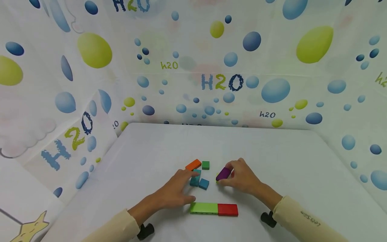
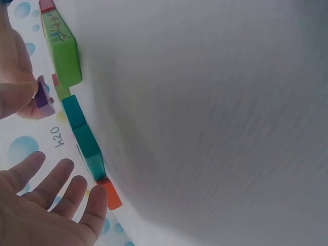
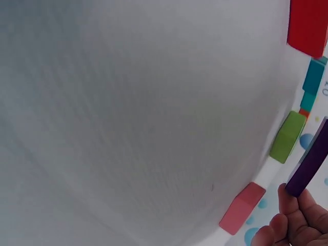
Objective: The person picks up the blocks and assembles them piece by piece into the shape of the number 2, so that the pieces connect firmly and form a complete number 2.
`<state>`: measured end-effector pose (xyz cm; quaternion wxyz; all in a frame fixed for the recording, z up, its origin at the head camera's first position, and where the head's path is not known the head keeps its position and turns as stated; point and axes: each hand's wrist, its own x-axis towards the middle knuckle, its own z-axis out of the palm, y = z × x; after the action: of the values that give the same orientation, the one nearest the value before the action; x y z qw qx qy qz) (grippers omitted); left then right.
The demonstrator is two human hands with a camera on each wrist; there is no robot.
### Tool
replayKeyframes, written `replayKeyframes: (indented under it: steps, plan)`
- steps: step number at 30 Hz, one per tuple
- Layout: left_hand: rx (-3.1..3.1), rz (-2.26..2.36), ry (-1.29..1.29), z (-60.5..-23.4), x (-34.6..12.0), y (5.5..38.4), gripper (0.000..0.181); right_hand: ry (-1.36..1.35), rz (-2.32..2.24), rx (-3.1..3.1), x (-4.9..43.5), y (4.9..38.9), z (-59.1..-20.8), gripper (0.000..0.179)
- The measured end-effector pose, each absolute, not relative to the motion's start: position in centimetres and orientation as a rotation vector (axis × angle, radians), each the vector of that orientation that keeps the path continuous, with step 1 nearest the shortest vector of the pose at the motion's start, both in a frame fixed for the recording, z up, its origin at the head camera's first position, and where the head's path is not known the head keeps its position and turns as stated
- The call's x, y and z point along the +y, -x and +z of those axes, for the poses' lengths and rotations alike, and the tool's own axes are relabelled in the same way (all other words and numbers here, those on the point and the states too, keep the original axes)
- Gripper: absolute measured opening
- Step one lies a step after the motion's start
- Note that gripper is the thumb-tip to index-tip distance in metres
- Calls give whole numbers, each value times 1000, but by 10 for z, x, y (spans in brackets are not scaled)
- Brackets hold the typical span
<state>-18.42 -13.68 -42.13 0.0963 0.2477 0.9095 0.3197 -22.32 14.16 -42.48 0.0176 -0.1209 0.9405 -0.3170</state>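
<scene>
Table (image 1: 157, 144), bearing every block | Hands apart: left (image 1: 172, 192) spread, gripping nothing; right (image 1: 244, 177) pinching | Light-green block (image 1: 204, 208), red block (image 1: 228, 209): end to end, apparently aligned deliberately | Purple block (image 1: 223, 174): between right thumb and fingers, likely for fine control | Blue block (image 1: 204, 184), green block (image 1: 206, 165): loose, probably kept within reach

Purple block (image 1: 223, 173), white spotted backdrop (image 1: 193, 43)
</scene>
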Motion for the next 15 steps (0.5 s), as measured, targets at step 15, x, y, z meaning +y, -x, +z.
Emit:
replayKeyframes:
  steps: [15]
  plan:
    - [2629, 1040, -724, -421, -144, 172, 70, 440, -825, 2922, 126, 199, -424, 59]
